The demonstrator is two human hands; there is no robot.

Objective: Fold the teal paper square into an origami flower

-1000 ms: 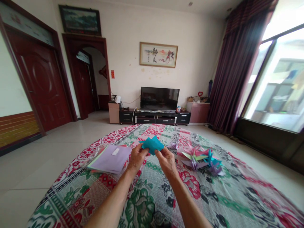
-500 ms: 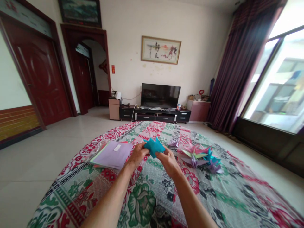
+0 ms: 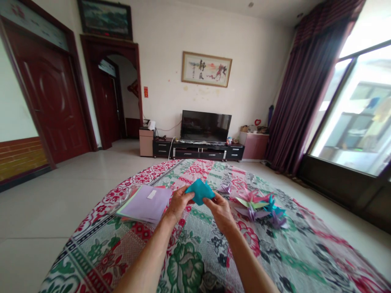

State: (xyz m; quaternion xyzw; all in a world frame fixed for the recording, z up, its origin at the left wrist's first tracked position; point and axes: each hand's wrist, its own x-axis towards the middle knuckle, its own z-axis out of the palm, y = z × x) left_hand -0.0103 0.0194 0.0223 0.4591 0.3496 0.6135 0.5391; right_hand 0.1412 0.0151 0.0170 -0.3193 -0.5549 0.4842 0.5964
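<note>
Folded blue paper held over the flowered tablecloth

The left hand and right hand each pinch a side corner; it is probably light, thin, easily creased, best gripped by its edges

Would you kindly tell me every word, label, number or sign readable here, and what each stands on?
"静": on the framed wall picture; its other characters are too blurred to read surely.
Red wall strip: writing too small to read.
White label on purple sheet: nothing legible.
Transom glass: markings too blurred.
Dark-framed picture: red marks, illegible.
Held blue paper: no writing visible.
</note>
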